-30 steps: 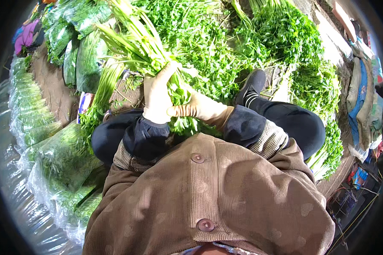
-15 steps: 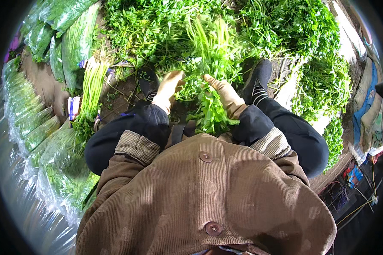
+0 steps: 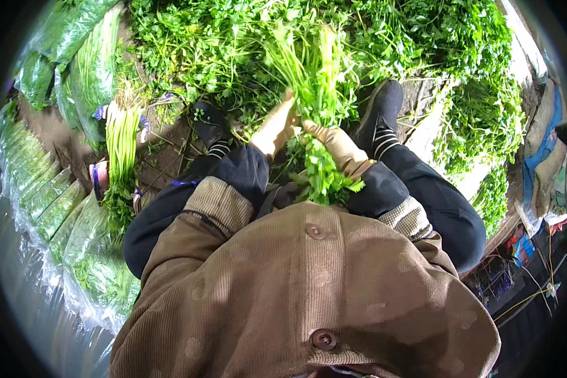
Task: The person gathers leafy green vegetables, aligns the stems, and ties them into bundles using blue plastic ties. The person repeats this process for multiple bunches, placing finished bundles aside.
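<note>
My right hand (image 3: 337, 145), in a pale beige glove, is closed round a leafy bunch of long green stems (image 3: 315, 69), celery-like, held upright between my knees with leaves hanging below the grip. Gloved too, my left hand (image 3: 276, 126) reaches up against the bunch's left side; its fingertips are blurred and partly behind stems, so its grip is unclear. A separate bunch (image 3: 123, 145) with pale roots lies left of my left knee, over a strapped object whose kind I cannot make out.
Loose leafy greens (image 3: 220, 44) spread in front and at right (image 3: 479, 126) around my shoes (image 3: 382, 107). Plastic-bagged greens (image 3: 85, 63) lie upper left, with another row (image 3: 50, 195) down the left edge. Folded sacks and blue cloth (image 3: 542, 151) sit at far right, near thin wires.
The held bunch was tilted in both hands, then swung upright. My left hand came away leftward and has since moved back up against it. The rooted bunch at left now shows fully.
</note>
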### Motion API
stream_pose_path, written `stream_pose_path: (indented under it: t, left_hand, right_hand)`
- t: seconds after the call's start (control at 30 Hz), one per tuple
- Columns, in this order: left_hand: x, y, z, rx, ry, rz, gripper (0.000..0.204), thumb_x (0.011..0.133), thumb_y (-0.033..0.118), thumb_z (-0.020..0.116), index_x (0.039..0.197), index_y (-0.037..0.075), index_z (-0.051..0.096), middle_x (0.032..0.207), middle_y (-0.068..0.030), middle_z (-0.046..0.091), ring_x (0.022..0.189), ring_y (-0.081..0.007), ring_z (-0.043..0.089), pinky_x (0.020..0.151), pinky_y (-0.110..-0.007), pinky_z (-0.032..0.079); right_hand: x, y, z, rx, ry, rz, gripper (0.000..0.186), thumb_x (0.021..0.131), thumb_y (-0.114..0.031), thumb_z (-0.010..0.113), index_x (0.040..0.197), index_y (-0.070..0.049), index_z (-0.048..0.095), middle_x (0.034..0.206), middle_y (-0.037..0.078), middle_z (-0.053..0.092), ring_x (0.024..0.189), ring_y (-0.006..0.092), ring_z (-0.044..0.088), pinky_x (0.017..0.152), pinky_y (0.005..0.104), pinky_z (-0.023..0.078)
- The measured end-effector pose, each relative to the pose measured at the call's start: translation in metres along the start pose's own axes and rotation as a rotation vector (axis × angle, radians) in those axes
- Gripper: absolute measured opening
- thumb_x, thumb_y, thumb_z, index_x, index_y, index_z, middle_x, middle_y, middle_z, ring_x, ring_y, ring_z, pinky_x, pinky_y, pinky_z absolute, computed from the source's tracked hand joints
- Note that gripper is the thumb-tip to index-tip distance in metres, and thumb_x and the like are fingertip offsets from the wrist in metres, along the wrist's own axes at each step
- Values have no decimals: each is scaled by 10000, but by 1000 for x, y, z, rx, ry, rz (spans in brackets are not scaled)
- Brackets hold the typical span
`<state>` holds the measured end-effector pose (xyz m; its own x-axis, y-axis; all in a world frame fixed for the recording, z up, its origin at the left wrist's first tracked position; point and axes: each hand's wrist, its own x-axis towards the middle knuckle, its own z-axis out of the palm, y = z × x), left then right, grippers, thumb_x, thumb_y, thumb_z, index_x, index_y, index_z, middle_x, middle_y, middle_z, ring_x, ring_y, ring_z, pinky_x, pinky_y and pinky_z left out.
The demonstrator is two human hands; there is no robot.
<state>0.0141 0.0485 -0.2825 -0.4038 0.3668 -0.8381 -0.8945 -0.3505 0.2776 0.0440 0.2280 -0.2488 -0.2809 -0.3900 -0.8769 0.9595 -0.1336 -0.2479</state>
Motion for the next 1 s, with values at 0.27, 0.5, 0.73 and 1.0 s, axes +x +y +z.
stream_pose_path:
  t: [0.27, 0.5, 0.73, 1.0]
  left_hand:
    - [73, 160, -91, -48, 249, 554, 526, 1048, 396, 470, 1426, 31, 450, 1302, -166, 616, 1230, -288, 573, 1062, -440, 434]
    - [46, 272, -143, 1130, 1020, 852, 385, 949, 89, 550, 1329, 148, 581, 1025, -48, 693, 845, -144, 637, 704, -288, 498]
    - [94, 139, -26, 2167, 53, 1241, 517, 923, 409, 655, 1362, 152, 557, 1422, -155, 536, 1309, -356, 495, 1100, -480, 383]
    - [94, 149, -23, 1742, -229, 554, 223, 917, 237, 641, 1067, 75, 668, 972, -114, 702, 914, -277, 667, 838, -351, 511]
  right_hand:
    - [-7, 0, 14, -246, -9, -194, 414, 891, -181, 777, 1253, -31, 643, 1102, 20, 713, 996, 123, 611, 926, 301, 474]
    - [19, 11, -21, -567, 213, -56, 602, 836, -311, 780, 1312, -7, 573, 1148, 171, 707, 1054, 251, 675, 937, 344, 503]
    - [24, 10, -31, -1003, 363, 52, 633, 815, -336, 771, 1293, 22, 563, 1127, 261, 682, 1084, 377, 655, 941, 391, 501]
    - [18, -2, -42, -1140, 405, 32, 640, 822, -367, 738, 1346, -52, 549, 1110, 234, 694, 1065, 376, 667, 924, 433, 522]
